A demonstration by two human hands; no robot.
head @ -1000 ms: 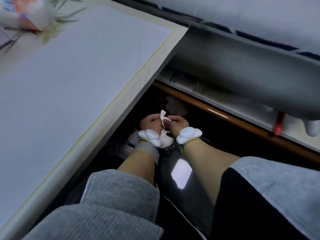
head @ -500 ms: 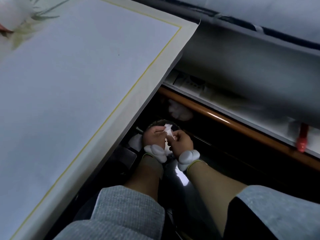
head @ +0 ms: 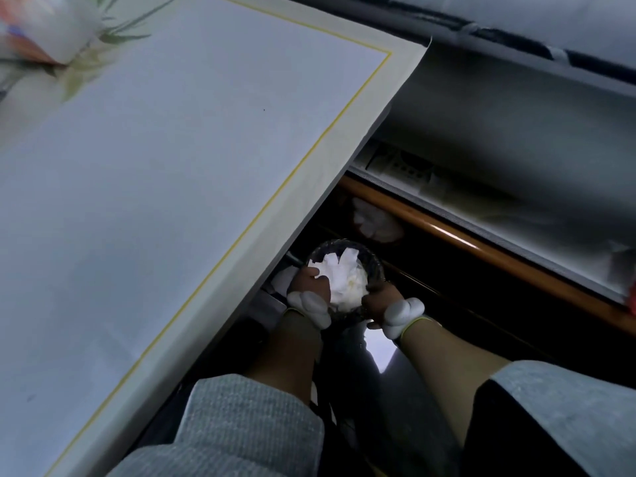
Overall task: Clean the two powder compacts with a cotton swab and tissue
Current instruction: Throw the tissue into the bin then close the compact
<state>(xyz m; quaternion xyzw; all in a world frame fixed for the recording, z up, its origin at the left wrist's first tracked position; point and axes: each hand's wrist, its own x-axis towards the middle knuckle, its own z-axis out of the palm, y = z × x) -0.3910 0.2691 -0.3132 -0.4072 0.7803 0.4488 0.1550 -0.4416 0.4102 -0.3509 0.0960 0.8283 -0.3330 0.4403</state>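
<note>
Flanking bin [head: 376, 266]: left hand [head: 307, 284], right hand [head: 382, 301]

Cool, bluish light falls evenly on the tabletop [head: 172, 201], while the gap beneath its right edge lies in deep shadow. There the crumpled tissue [head: 344, 284] blows out to glaring white. A patch of glare [head: 380, 349] shines on the dark surface nearer. The far-left packet [head: 44, 29] is blurred, and straight edges bow with wide-angle distortion.
</note>
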